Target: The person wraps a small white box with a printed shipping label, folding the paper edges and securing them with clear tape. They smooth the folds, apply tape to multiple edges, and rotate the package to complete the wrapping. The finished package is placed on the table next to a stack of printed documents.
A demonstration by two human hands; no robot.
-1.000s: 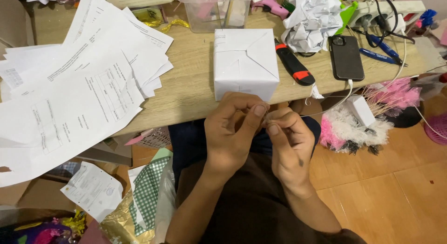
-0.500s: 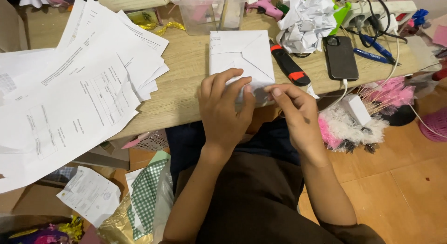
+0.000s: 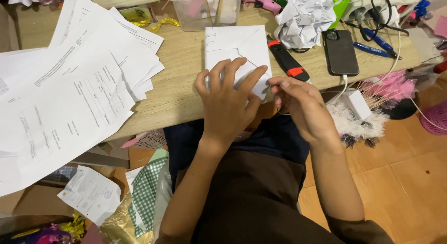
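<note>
Your left hand (image 3: pixel 229 92) lies flat, fingers spread, on the white paper-wrapped box (image 3: pixel 237 50) at the near edge of the tabletop (image 3: pixel 179 92). Your right hand (image 3: pixel 298 99), at its 3 o'clock side, pinches something small at the box's lower right corner; what it is cannot be told. Keep the left palm pressing so the folded flaps stay taut, and work the corner close, clear of the utility knife (image 3: pixel 287 62) lying at the box's 3 o'clock.
</note>
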